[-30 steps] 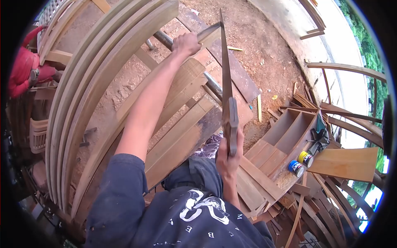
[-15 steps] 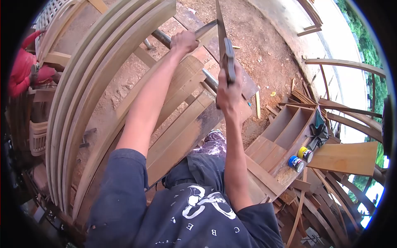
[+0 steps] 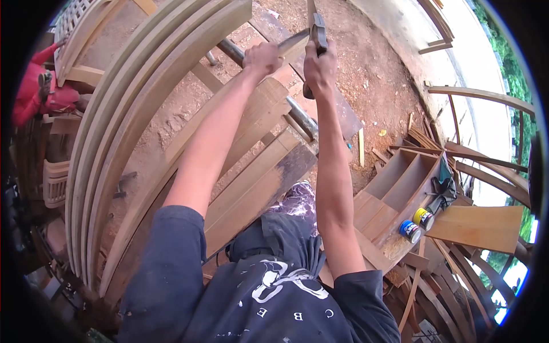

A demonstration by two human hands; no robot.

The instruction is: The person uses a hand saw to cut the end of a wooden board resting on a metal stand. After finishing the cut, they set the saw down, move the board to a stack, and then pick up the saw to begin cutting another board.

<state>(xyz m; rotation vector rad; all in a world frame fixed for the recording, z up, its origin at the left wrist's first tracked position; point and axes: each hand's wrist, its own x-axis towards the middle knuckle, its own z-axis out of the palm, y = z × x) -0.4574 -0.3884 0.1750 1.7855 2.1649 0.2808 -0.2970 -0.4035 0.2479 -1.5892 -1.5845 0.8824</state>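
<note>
My right hand (image 3: 320, 70) is wrapped round the handle of a handsaw (image 3: 318, 34). The saw's blade points away from me and crosses the far end of a long curved wooden board (image 3: 294, 46). On that same board, just left of the blade, my left hand (image 3: 263, 59) is closed, its fingers partly hidden. Below my hands, several shorter wooden planks (image 3: 251, 177) lie side by side. A metal pipe (image 3: 302, 117) runs beneath the planks.
Several curved wooden pieces (image 3: 123, 114) stand in a row at left. At right, a wooden cabinet frame (image 3: 394, 177) carries a blue can (image 3: 410, 230) and a yellow can (image 3: 423, 218). A person in red (image 3: 43, 94) is at far left. Scrap wood (image 3: 446, 280) is piled at lower right.
My right hand has pushed the saw forward, away from me, so its handle is now close to the board. My left hand still grips the board; the view has shifted slightly.
</note>
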